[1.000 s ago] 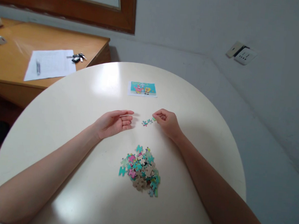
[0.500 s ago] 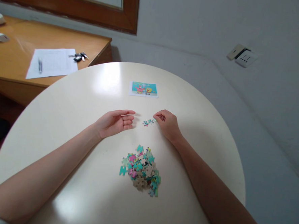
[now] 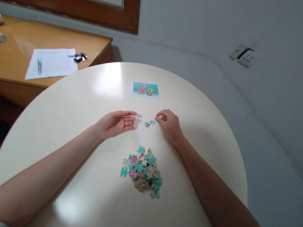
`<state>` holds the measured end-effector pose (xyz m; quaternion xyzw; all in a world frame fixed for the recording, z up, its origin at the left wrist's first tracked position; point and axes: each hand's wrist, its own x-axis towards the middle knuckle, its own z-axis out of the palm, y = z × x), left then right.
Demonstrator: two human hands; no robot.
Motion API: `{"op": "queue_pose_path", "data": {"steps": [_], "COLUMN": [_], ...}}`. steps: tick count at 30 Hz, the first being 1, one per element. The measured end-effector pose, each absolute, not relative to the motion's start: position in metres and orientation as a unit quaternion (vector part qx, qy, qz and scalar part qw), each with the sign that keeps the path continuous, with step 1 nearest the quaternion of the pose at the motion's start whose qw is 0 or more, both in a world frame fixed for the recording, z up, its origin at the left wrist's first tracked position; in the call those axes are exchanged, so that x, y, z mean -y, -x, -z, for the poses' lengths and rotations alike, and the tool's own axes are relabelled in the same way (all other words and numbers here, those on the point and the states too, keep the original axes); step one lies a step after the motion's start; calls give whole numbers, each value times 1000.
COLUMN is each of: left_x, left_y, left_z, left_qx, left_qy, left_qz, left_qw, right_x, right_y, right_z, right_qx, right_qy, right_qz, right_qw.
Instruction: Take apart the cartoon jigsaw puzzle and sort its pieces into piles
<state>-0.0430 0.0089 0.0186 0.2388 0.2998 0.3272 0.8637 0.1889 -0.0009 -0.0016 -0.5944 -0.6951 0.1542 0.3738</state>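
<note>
My left hand (image 3: 118,123) rests on its side on the white table, palm facing right, fingers loosely stretched and holding nothing. Just right of its fingertips lie a few small puzzle pieces (image 3: 147,124), teal, pink and dark, close together. At their right end my right hand (image 3: 168,124) pinches a small puzzle piece between thumb and forefinger, mostly hidden by the fingertips. Nearer to me is a loose heap of puzzle pieces (image 3: 140,167), teal, pink, yellow and some grey-backed. Beyond the hands lies a picture card (image 3: 145,89) with a pink and a yellow cartoon figure.
The round white table (image 3: 63,128) fills the middle. A wooden desk (image 3: 21,64) adjoins at the left, bearing a paper sheet (image 3: 57,63), a pen (image 3: 39,66) and keys (image 3: 79,57). A wall with sockets (image 3: 248,58) stands at the right.
The right fingertips have shifted very slightly, and the piece's light teal edge that showed beneath them is now mostly covered. My left hand stays put. The whole view has drifted a little.
</note>
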Motion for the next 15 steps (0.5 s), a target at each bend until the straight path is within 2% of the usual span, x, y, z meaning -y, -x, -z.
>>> {"op": "queue_pose_path", "data": {"steps": [9,15], "left_x": [-3,16], "left_y": [37,29], "left_z": [-17,-19], "left_qx": [-312,-347], "left_qy": [-388,-649], "left_qz": [-326,-279], "left_qw": [804,616], "right_x": [1,1], "right_y": [-189,-190], "right_z": [3,3], "right_qx": [686,616], "right_qy": [593,602], "right_qz": [-167,-223], "right_qw": [387,456]}}
